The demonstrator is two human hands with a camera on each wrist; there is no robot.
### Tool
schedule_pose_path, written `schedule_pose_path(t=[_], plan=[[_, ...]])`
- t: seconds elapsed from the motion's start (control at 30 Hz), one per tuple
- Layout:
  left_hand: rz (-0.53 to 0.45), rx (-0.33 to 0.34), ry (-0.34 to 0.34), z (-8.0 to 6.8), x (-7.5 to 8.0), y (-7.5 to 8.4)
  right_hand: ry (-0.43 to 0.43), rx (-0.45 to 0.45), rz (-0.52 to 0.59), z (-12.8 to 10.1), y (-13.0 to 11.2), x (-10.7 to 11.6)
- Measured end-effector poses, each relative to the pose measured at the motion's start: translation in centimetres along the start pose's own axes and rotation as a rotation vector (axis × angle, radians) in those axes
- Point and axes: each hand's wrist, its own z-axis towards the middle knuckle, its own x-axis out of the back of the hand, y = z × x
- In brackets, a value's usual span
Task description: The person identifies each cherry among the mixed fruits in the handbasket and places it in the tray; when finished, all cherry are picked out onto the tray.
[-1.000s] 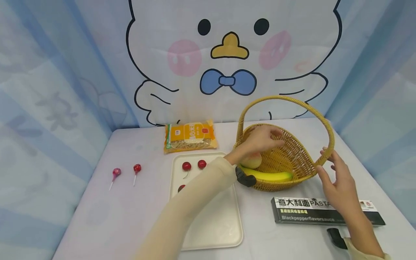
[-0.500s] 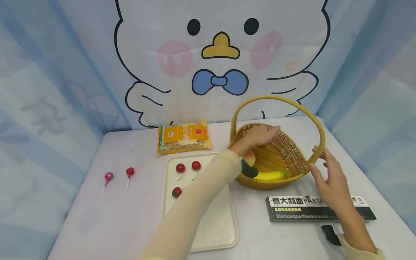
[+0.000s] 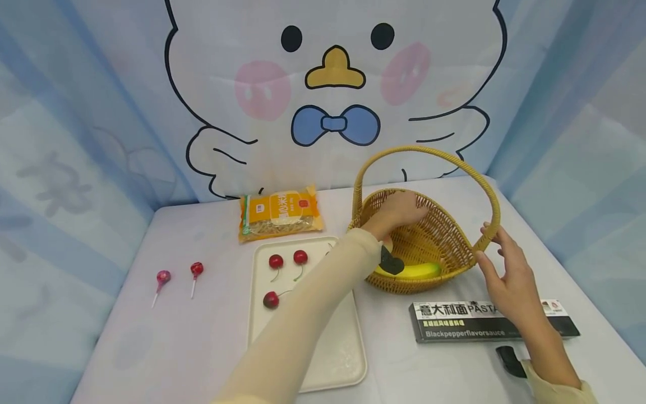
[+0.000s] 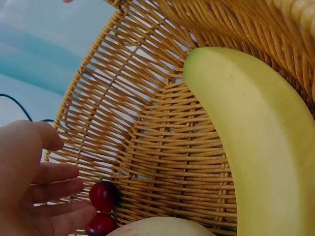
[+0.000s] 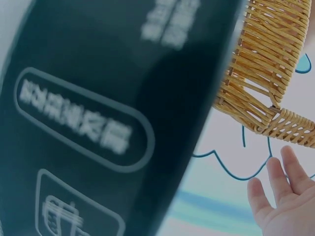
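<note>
My left hand (image 3: 401, 209) reaches into the wicker basket (image 3: 456, 249). In the left wrist view its fingers are loosely extended beside two dark red cherries (image 4: 104, 196) low against the wicker, and fingertips touch or nearly touch them. A banana (image 3: 421, 271) lies along the basket's near side. A pale round fruit (image 4: 162, 227), like a peach, is mostly hidden behind my left wrist. My right hand (image 3: 515, 280) is at the right foot of the basket handle, thumb in front and fingertips behind. The right wrist view shows several of its fingers (image 5: 280, 182) straight and apart from the wicker.
Left of the basket a cream tray (image 3: 343, 359) bears several cherries (image 3: 276, 261), partly covered by my left sleeve. Behind it lies an orange food packet (image 3: 281, 213). Two lollipops (image 3: 163, 276) lie at the left. A black pasta box (image 3: 461, 331) sits under my right forearm.
My left hand has gone lower into the basket and its fingers are now mostly out of sight in the head view. My right hand stays at the handle. The head view has shifted slightly.
</note>
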Motion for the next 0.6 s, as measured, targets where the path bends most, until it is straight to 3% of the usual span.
schedule_pose_path(t=[0.17, 0.4, 0.6], plan=[[0.053, 0.000, -0.042, -2.6, 1.5, 1.0, 0.002, 0.002, -0.008, 0.0, 0.0, 0.0], [0.151, 0.003, -0.087, -2.8, 1.2, 1.0, 0.010, 0.010, -0.010, 0.1, 0.0, 0.1], [0.152, -0.007, -0.100, -3.0, 1.3, 0.8, 0.006, 0.008, -0.013, 0.1, 0.1, 0.1]])
